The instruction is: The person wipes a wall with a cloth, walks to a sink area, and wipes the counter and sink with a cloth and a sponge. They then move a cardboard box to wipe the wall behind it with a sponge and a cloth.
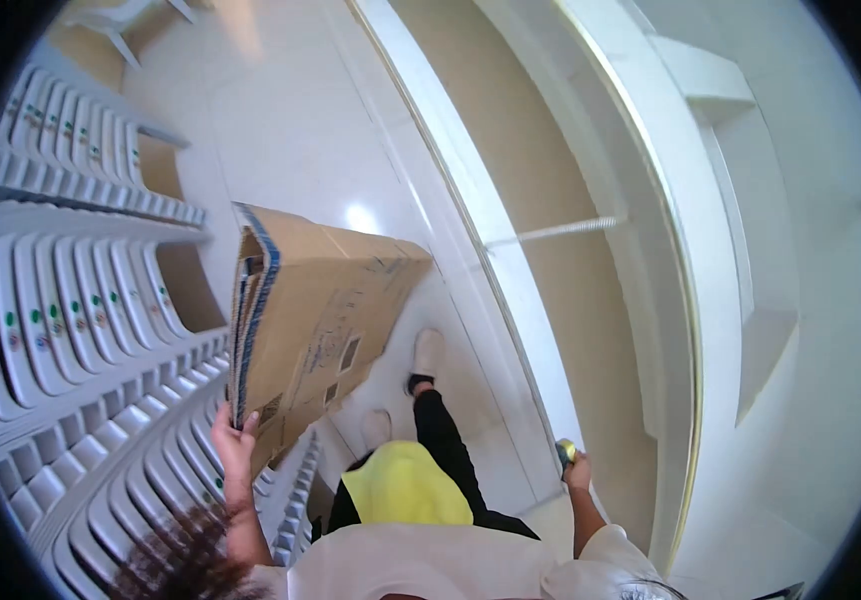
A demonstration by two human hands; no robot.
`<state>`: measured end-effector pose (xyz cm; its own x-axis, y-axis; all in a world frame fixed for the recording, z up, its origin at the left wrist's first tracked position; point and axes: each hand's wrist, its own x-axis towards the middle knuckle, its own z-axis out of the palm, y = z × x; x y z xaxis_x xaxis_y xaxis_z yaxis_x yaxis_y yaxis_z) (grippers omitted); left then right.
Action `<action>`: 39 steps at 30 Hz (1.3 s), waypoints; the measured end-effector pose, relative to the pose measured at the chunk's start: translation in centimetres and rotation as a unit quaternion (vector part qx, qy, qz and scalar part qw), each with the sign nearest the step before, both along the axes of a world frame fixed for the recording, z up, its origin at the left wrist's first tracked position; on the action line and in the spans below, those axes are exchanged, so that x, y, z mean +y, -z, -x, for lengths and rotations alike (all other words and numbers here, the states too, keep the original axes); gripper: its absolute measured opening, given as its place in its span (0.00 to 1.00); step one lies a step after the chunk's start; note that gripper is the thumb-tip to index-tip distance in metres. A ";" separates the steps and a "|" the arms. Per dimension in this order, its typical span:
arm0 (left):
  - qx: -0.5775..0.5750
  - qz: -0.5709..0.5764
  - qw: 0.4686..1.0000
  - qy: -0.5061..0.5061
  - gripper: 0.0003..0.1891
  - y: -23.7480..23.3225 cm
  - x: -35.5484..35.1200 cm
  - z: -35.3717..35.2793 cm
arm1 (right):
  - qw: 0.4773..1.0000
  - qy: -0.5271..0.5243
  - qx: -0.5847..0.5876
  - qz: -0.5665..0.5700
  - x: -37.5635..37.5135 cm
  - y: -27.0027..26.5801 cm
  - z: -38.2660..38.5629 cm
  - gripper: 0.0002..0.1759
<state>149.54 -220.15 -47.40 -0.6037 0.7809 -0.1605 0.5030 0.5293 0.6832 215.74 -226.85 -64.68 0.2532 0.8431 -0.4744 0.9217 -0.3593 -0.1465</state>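
Observation:
My left hand (pixel 235 440) is closed on the near edge of a flattened cardboard box (pixel 335 310), thumb on the printed face. Folded layers and a dark blue strip show along the box's left edge. Out to the right, my right hand (pixel 577 470) is closed around a small yellow and dark object (pixel 565 453), its kind too small to make out. That hand is beside the white ledge. A yellow cloth (pixel 405 485) hangs at my front, between the two hands.
Stacks of grey-white plastic chairs (pixel 60 300) line the left side, close to my left arm. White floor tiles (pixel 280 110) stretch ahead. On the right runs a white ledge (pixel 490 210) with a recessed brown strip (pixel 540 200) and a thin white rod (pixel 560 230) across it.

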 end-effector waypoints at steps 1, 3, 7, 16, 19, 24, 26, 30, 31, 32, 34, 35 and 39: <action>0.011 0.022 0.999 0.026 0.12 -0.2 1.4 3.6 | 1.000 0.031 -0.003 0.006 -0.3 0.3 3.7 0.14; 0.046 0.035 0.997 0.046 0.12 -2.2 3.4 5.2 | 0.997 0.076 0.023 -0.007 0.9 3.1 6.9 0.15; 0.000 0.016 0.987 0.158 0.13 -5.6 7.1 5.3 | 0.992 0.044 0.089 -0.076 1.4 7.0 14.5 0.15; -0.061 0.066 0.943 0.321 0.15 5.9 13.2 15.6 | 0.955 0.090 0.153 -0.238 -2.7 7.0 26.7 0.18; -0.220 0.093 0.903 0.356 0.16 13.2 19.8 20.9 | 0.954 0.132 0.152 -0.223 -4.3 8.5 32.4 0.18; -0.184 0.113 0.846 0.488 0.18 26.7 29.9 25.8 | 0.912 0.232 0.128 -0.313 -7.1 11.5 43.0 0.24; -0.237 0.150 0.833 0.477 0.20 31.3 31.4 28.9 | 0.894 0.293 0.108 -0.321 -8.6 15.2 46.7 0.23; -0.198 0.097 0.830 0.512 0.22 39.6 37.7 30.3 | 0.805 0.407 0.215 -0.375 -0.6 19.7 47.2 0.16; -0.167 0.066 0.834 0.521 0.22 42.6 38.3 30.7 | 0.765 0.462 0.244 -0.377 0.7 23.1 47.2 0.17; -0.237 0.055 0.822 0.516 0.22 45.5 39.1 31.4 | 0.724 0.483 0.286 -0.401 2.3 24.7 47.6 0.16; -0.221 0.041 0.829 0.512 0.25 51.4 36.8 34.1 | 0.682 0.512 0.333 -0.402 -0.3 28.4 50.9 0.14; -0.131 0.023 0.850 0.510 0.29 54.1 34.0 36.0 | 0.629 0.530 0.397 -0.407 -3.6 30.5 53.3 0.13; 0.161 -0.087 0.860 0.476 0.43 48.9 39.0 26.6 | 0.540 0.585 0.494 -0.351 5.6 21.9 50.1 0.11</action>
